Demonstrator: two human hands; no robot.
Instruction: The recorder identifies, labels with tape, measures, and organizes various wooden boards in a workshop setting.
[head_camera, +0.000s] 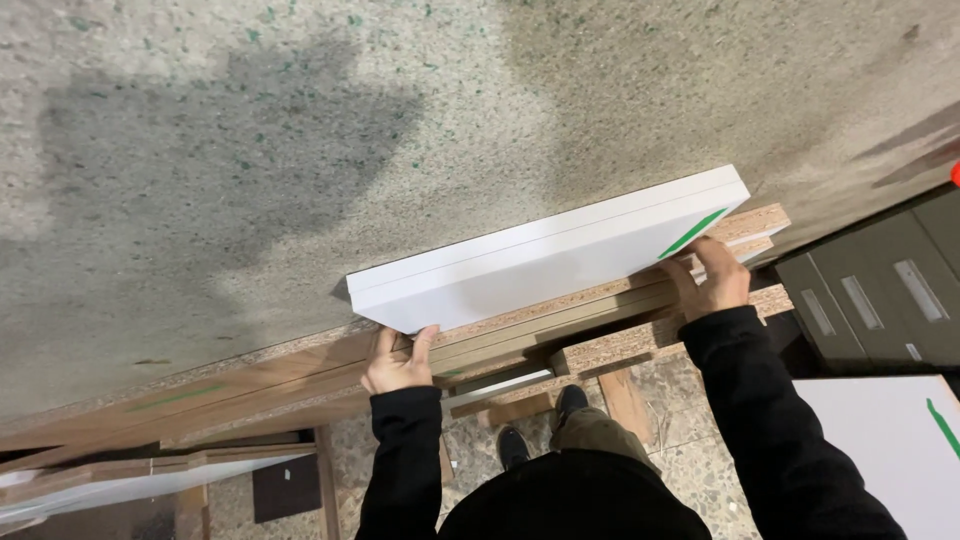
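Observation:
A stack of two white laminated boards with a green stripe at the right corner lies tilted on a large speckled chipboard sheet. My left hand grips the boards' near left corner, fingers curled over the edge. My right hand holds the near right end, fingers on the underside by the green stripe. Both sleeves are black. Under the white boards lie several raw chipboard strips with bare brown edges.
Grey cabinet fronts with handles stand at the right. A white panel with a green mark lies at the lower right. More boards are stacked at the lower left. My shoes stand on a terrazzo floor.

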